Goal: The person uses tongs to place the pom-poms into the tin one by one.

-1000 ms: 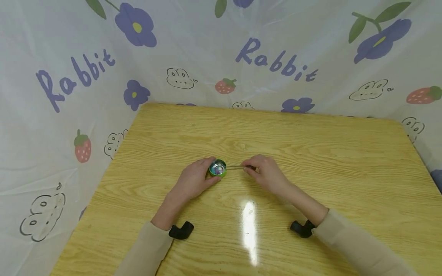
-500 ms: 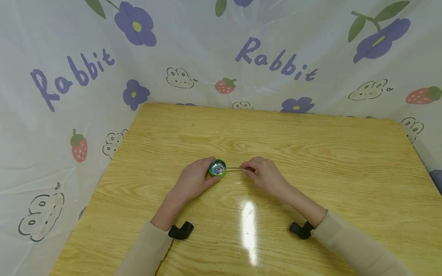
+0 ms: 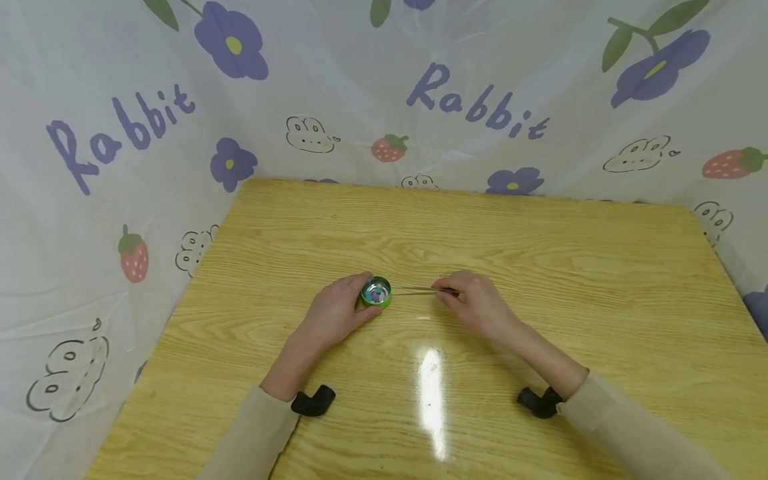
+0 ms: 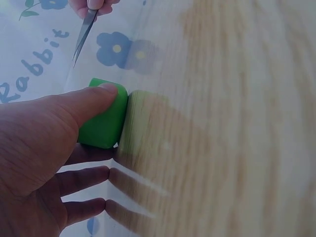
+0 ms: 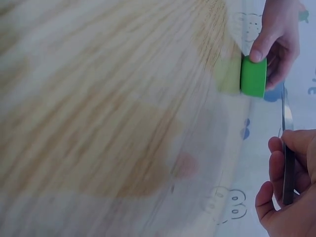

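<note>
A small round green bowl point(image 3: 387, 302) with a shiny inside stands on the table, and some coloured bits that I cannot make out show in it. My left hand point(image 3: 333, 310) grips its left side between thumb and fingers; in the left wrist view the thumb presses the green wall point(image 4: 104, 126). To the right, my right hand point(image 3: 477, 303) pinches metal tweezers point(image 3: 414, 291) that point left toward the bowl. Their tips are slightly apart, just right of the rim, with nothing visible between them. In the right wrist view the tweezers point(image 5: 289, 173) lie along the fingers.
The wood-grain table point(image 3: 480, 247) reaches back to a white curtain point(image 3: 360, 80) printed with flowers, strawberries and rabbits. Black wrist mounts point(image 3: 314, 401) sit by both sleeves. A bright reflection lies on the tabletop between the forearms.
My right hand has moved a little to the right, drawing the tweezers' tips away from the bowl, and they have spread apart. My left hand and the bowl stay in place.
</note>
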`<state>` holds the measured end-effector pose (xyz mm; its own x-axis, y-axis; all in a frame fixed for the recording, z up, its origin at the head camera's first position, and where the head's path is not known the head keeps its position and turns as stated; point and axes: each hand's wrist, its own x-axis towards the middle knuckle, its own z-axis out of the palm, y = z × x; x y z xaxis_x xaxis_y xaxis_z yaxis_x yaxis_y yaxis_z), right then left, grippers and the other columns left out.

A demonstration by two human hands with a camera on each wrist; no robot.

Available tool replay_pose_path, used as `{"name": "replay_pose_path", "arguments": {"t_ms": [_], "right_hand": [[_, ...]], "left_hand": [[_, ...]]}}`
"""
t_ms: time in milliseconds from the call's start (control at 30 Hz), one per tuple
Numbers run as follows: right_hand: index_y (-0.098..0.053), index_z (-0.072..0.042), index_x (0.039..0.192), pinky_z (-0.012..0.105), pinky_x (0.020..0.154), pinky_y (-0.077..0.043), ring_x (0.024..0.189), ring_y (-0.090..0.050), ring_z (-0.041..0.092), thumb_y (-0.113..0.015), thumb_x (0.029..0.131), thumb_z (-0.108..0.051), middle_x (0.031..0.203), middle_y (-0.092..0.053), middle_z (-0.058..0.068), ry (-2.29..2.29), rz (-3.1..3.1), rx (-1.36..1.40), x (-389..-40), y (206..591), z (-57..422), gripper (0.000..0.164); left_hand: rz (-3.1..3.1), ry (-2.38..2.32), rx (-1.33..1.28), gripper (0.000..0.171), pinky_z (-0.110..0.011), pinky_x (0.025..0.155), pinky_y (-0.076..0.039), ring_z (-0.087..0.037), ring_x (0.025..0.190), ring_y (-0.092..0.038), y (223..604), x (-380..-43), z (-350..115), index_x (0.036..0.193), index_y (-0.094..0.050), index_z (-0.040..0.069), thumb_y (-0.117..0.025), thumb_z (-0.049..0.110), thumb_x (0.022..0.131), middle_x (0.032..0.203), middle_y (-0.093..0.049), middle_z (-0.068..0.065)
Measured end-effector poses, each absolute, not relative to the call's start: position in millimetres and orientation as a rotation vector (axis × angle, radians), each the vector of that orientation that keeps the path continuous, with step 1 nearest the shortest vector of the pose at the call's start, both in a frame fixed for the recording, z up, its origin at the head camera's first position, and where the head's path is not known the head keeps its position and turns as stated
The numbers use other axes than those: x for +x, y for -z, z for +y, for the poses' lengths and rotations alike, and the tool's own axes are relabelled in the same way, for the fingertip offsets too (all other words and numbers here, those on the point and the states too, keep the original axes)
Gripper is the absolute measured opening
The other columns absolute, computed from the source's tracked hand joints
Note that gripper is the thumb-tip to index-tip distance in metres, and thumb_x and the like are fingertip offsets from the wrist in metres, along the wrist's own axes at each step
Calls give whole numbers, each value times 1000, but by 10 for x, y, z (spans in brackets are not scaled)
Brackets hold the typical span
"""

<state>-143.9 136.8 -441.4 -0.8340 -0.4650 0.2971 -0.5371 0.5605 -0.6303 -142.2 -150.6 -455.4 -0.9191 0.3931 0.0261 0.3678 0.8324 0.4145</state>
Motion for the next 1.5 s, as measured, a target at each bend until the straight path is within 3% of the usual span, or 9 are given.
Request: {"name": "replay_pose_path", "arguments": {"t_ms": [200,967,1367,1500], "right_hand": [[-77,1,111,34,67,-51,79,-63,17,-72,94,0,99,-74,8,-1139,-2737,794,-1409,4405,1566,17],[-79,-3,107,34,65,-54,78,-66,14,-77,90,3,98,-76,6,-952,-2718,618,-1145,4438,2534,18],[-79,-1,105,27,62,-55,80,-70,21,-77,88,5,97,-76,9,-925,-2769,587,-1014,4533,2794,18],[-78,-2,106,24,62,-54,81,-69,15,-77,88,5,98,-75,9,-935,-2784,568,-958,4573,2861,19]], "left_hand": [[2953,-631,610,70,-51,104,-49,-37,127,-59,4553,-1436,-1513,146,-53,-2,-77,38,94,139,-61,-21],[2967,-634,608,69,-52,101,-51,-37,124,-61,4534,-1432,-1496,145,-54,-2,-78,38,93,137,-62,-21],[2970,-670,621,68,-52,99,-52,-37,120,-63,4535,-1436,-1477,143,-55,-3,-79,35,92,134,-64,-21],[2969,-670,624,68,-52,100,-51,-37,120,-63,4541,-1429,-1470,143,-55,-3,-80,34,92,134,-64,-21]]}}
